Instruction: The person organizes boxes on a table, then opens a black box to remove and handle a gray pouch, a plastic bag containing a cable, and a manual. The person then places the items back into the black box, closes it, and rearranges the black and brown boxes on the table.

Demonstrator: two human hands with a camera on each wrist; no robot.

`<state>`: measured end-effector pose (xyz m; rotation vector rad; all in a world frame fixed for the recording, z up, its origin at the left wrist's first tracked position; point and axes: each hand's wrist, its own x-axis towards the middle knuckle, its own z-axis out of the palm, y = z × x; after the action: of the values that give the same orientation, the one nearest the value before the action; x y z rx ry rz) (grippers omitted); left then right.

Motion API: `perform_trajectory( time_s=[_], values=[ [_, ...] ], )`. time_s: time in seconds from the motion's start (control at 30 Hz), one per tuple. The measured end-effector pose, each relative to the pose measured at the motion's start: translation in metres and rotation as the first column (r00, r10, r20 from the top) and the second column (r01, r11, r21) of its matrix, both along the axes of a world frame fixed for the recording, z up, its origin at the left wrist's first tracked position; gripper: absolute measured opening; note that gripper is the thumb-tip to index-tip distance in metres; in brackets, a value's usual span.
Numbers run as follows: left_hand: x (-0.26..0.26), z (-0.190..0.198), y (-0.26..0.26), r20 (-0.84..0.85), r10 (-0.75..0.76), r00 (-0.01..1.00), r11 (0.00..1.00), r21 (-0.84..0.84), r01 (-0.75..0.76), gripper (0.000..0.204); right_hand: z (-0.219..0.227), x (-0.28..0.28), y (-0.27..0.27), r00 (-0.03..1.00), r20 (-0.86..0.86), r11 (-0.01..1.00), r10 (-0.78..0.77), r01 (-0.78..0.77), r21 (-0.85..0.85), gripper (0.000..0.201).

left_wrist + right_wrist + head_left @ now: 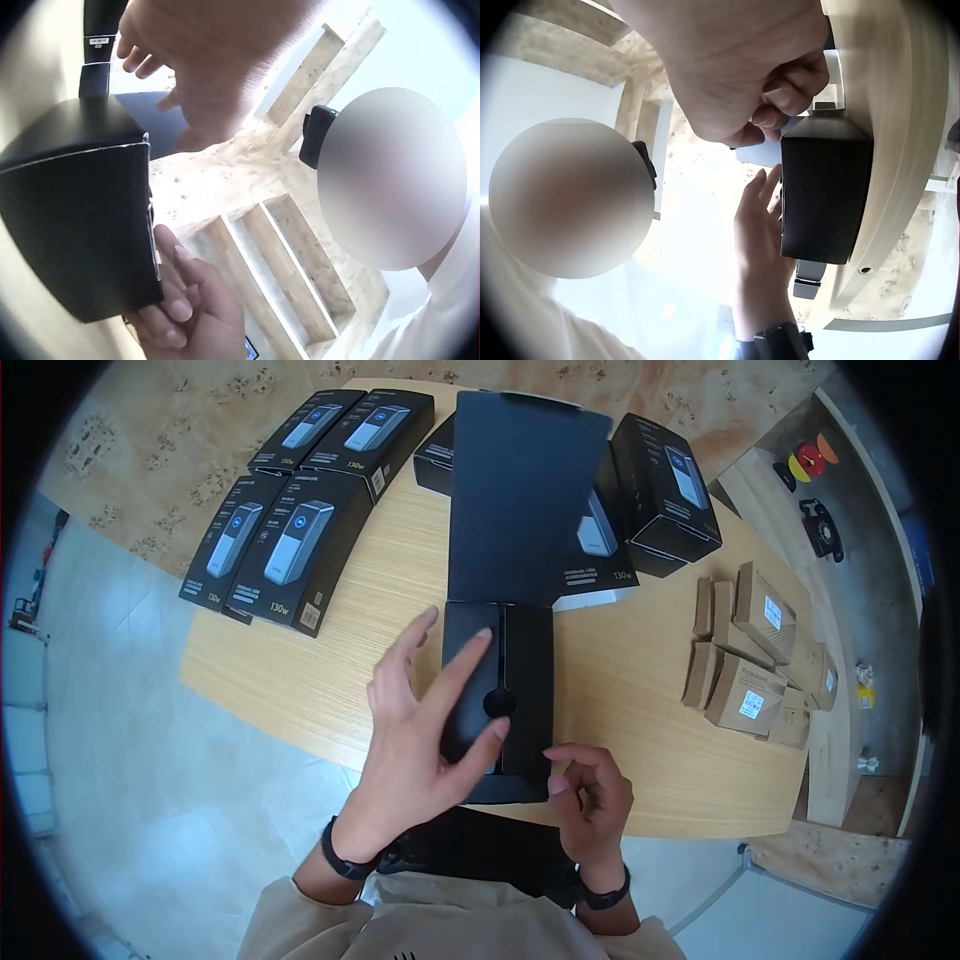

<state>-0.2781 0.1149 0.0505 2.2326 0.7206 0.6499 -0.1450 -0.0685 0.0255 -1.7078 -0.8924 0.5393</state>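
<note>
In the head view, an open black box [530, 670] lies at the table's near edge, its tall lid [510, 500] folded back away from me. A black inner panel [470, 660] with a slit and a round finger hole fills it. My left hand [405, 745] is spread over its left part, index finger reaching along the panel and thumb by the round hole. At the near right corner is my right hand [595, 800], fingers loosely bent, fingertips right at the box's side. Both wrist views show the box's dark near end [79, 232] between the hands.
Several black printed boxes [300, 540] stand together at the left back. Others, including a black box [670, 490], stand behind the lid and at the right back. Small brown cartons [755, 660] are grouped on the right. A shelf [840, 710] stands beyond the table.
</note>
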Motion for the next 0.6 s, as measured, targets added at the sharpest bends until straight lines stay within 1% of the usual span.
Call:
perform_trajectory(
  time_s=[0.07, 0.17, 0.23, 0.27, 0.3, 0.33, 0.4, 0.43, 0.47, 0.53, 0.57, 0.6],
  values=[
    [0.0, -0.003, -0.006, -0.082, -0.047, 0.996, 0.999, 0.01, 0.048, 0.077, -0.001, 0.0, -0.001, 1.0, 0.008, 1.0, -0.002, 0.002, -0.004, 0.028],
    [-0.002, -0.008, -0.01, -0.098, -0.061, 0.993, 0.998, 0.009, 0.062, 0.078, -0.002, -0.001, -0.002, 0.999, 0.023, 0.999, 0.034, -0.033, -0.002, 0.032],
    [-0.002, -0.01, -0.011, -0.093, -0.054, 0.994, 0.998, 0.014, 0.056, 0.078, -0.002, 0.0, 0.001, 0.99, 0.116, 0.997, 0.081, -0.08, -0.007, 0.045],
    [-0.002, -0.012, -0.011, -0.005, -0.05, 0.999, 0.996, -0.067, 0.05, 0.076, -0.002, -0.001, 0.003, 0.99, 0.117, 0.997, 0.081, -0.081, -0.006, 0.045],
    [-0.002, -0.013, -0.01, 0.083, -0.038, 0.996, 0.988, -0.149, 0.05, 0.075, -0.003, -0.003, 0.005, 0.987, 0.15, 0.999, 0.054, -0.052, -0.013, 0.052],
    [-0.004, -0.012, -0.009, 0.084, -0.038, 0.996, 0.988, -0.148, 0.05, 0.075, -0.003, -0.003, 0.007, 0.983, 0.182, 1.0, 0.025, -0.022, -0.02, 0.059],
    [-0.009, -0.009, -0.006, 0.151, 0.006, 0.989, 0.991, -0.135, 0.015, 0.072, -0.004, -0.002, 0.007, 0.979, 0.201, 0.999, 0.027, -0.023, -0.022, 0.063],
    [-0.014, -0.005, -0.003, 0.128, 0.025, 0.991, 0.997, -0.074, -0.015, 0.066, -0.005, -0.001, 0.007, 0.975, 0.22, 0.999, 0.031, -0.026, -0.025, 0.067],
    [-0.018, -0.008, -0.001, 0.126, 0.022, 0.992, 0.997, -0.075, -0.013, 0.066, -0.005, -0.002, 0.006, 0.976, 0.218, 0.999, 0.029, -0.024, -0.025, 0.067],
    [-0.027, -0.017, 0.001, 0.325, 0.091, 0.941, 0.972, -0.234, -0.014, 0.07, -0.006, -0.004, 0.006, 0.987, 0.156, 0.999, 0.023, -0.019, -0.029, 0.07],
    [-0.029, -0.015, 0.002, 0.351, 0.134, 0.927, 0.975, -0.215, -0.06, 0.064, -0.007, -0.005, 0.005, 0.988, 0.153, 0.999, 0.021, -0.017, -0.029, 0.07],
    [-0.034, -0.017, 0.004, 0.349, 0.134, 0.927, 0.975, -0.214, -0.06, 0.064, -0.008, -0.006, 0.005, 0.993, 0.113, 1.0, 0.015, -0.012, -0.026, 0.07]
  ],
)
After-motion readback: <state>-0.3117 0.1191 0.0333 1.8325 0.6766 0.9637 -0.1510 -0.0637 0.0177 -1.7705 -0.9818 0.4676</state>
